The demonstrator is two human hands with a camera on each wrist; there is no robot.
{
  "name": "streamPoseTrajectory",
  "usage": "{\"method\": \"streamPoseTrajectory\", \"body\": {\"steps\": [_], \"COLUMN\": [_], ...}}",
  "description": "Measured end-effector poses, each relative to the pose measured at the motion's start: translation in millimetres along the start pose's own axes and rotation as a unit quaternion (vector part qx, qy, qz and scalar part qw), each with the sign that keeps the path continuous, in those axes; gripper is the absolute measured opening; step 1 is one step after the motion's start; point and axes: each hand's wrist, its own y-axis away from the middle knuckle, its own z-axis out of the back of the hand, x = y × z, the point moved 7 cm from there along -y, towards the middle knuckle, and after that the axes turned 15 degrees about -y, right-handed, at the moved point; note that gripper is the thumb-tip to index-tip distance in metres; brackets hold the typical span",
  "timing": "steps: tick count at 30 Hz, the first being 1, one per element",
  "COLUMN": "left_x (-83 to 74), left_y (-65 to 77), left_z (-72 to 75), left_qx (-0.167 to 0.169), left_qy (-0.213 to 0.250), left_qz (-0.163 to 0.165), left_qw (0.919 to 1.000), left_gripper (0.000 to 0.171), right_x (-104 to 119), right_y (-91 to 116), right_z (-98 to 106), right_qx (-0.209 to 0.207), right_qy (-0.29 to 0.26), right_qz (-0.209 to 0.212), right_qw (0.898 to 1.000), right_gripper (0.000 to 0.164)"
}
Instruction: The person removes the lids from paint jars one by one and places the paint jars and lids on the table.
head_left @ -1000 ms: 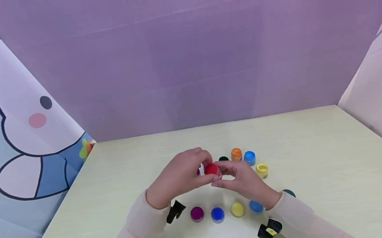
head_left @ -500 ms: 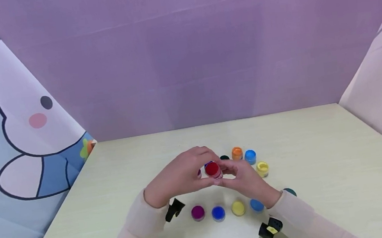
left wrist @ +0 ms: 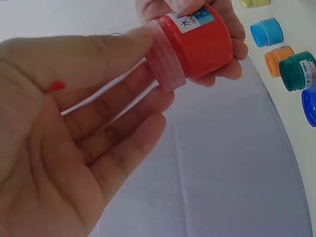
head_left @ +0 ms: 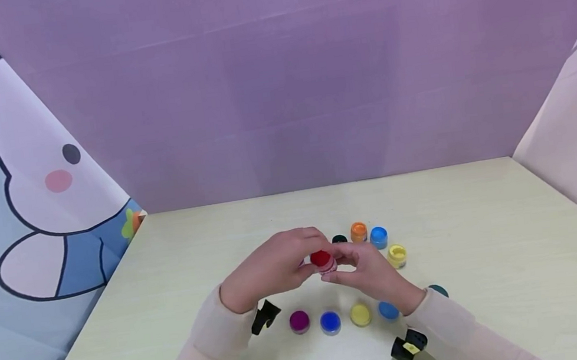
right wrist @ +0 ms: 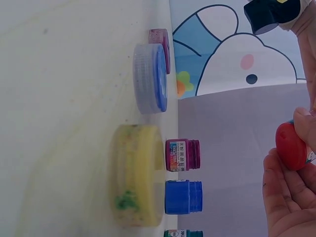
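Both hands meet over the table at a small red paint jar (head_left: pixel 326 265), which is tilted on its side in the left wrist view. My left hand (head_left: pixel 277 267) pinches its translucent screw lid (left wrist: pixel 167 58) between thumb and fingertips; the lower fingers are spread off it. From the other side my right hand (head_left: pixel 368 267) grips the red jar body (left wrist: pixel 207 49), partly covering the label. The jar's red base (right wrist: pixel 290 147) faces the right wrist camera. A red smear (left wrist: pixel 55 87) marks the base of my left thumb.
Lidless jars stand behind the hands: orange (head_left: pixel 358 232), light blue (head_left: pixel 378 238), yellow (head_left: pixel 397 256), green (left wrist: pixel 298 71), blue (right wrist: pixel 183 197) and purple (right wrist: pixel 182 155). Nearer me lie lids: purple (head_left: pixel 299 322), blue (head_left: pixel 330 322), yellow (head_left: pixel 360 315), light blue (head_left: pixel 388 310). A purple backdrop (head_left: pixel 260 118) rises behind.
My left fingers have shifted around the lid, reaching farther over it and then drawing back lower. The red jar has tipped slightly; my right hand keeps nearly the same place.
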Motion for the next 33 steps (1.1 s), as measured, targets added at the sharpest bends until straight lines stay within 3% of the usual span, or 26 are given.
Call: {"method": "streamPoseTrajectory", "body": {"steps": [9,14,19,24,28,33], "left_x": [10.3,11.9,12.2,7.4,2.5,1.2], "left_y": [0.0,-0.3,0.6,1.3,0.9,0.7], "left_z": [-5.1,-5.2,-2.1,-1.9,-0.9,-1.4], "left_qx": [0.003,0.002,-0.001,0.008,0.001,-0.002], "left_qy": [-0.051,-0.065,-0.012,0.050,0.054,0.039], "left_qz": [0.087,0.105,0.076,0.008,-0.030,-0.036], "left_qw": [0.9949,0.9924,0.9970,0.9987,0.9981,0.9986], "left_gripper": [0.017,0.022,0.029,0.031,0.035,0.038], "right_x": [-11,-1,-9,-33,-37,-37], "right_y": [-1,0,-1,-2,-2,-2], "right_z": [0,-2,1,4,5,4], "right_qx": [0.010,0.011,0.007,0.004,0.006,0.006], "right_qy": [0.014,0.014,0.020,0.014,-0.003,-0.006], "right_qz": [0.010,0.000,0.003,-0.001,0.000,-0.007], "right_qw": [1.000,1.000,1.000,1.000,1.000,1.000], "right_gripper": [0.036,0.035,0.034,0.037,0.033,0.030]}}
